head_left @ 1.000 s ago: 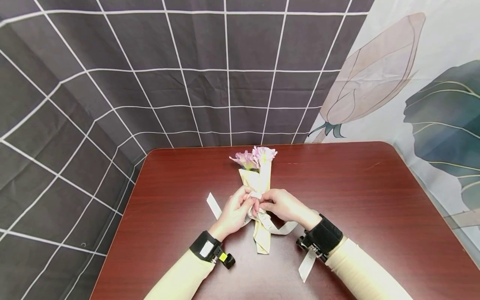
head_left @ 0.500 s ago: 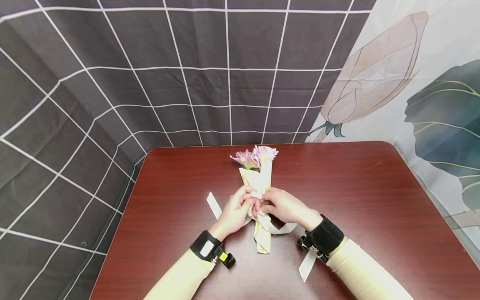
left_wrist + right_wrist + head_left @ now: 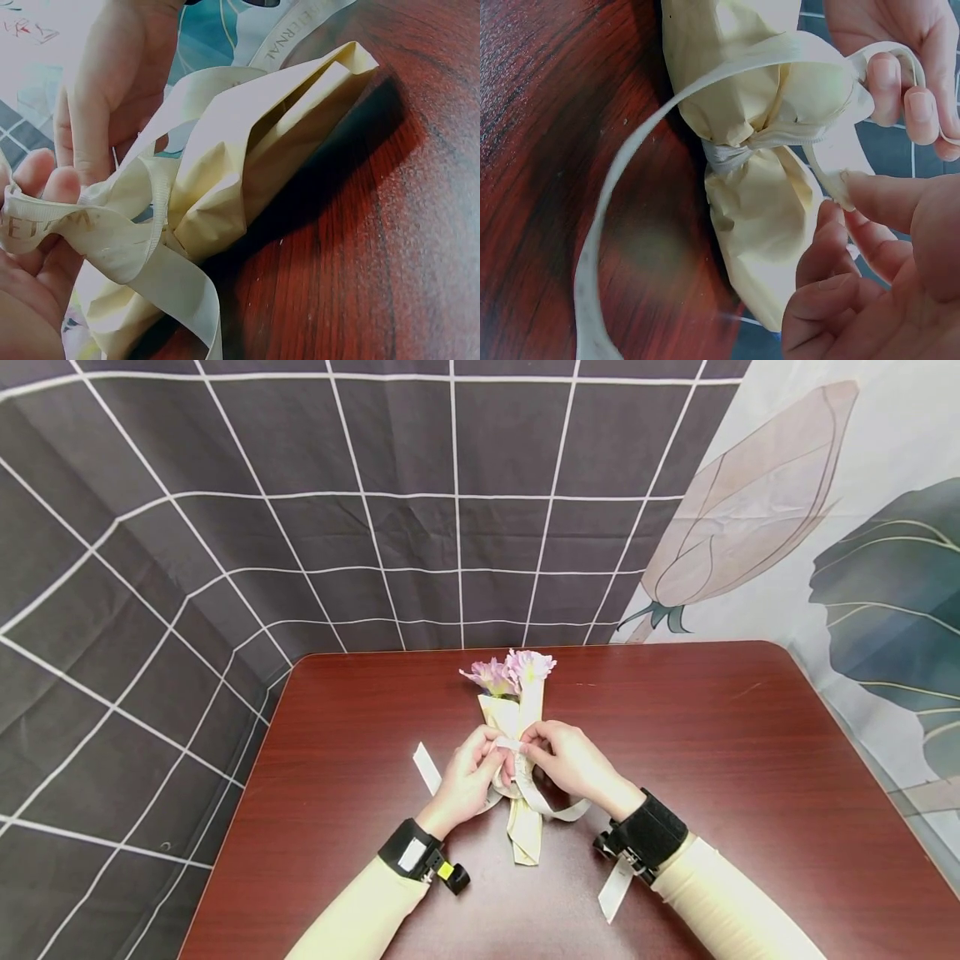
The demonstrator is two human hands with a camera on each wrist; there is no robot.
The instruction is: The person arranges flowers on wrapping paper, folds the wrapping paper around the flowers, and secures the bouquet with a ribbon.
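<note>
At the centre of the frame, your left hand (image 3: 467, 777) and right hand (image 3: 572, 763) both pinch the cream ribbon (image 3: 525, 781) with curled fingers, at the waist of the paper-wrapped bouquet (image 3: 519, 727). The bouquet lies on the red-brown table (image 3: 750, 760), its pink blooms pointing toward the top of the frame.

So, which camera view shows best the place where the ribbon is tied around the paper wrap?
The right wrist view: the ribbon visibly cinches the paper wrap there. The left wrist view shows only loose loops, and in the head view both hands cover that spot.
</note>
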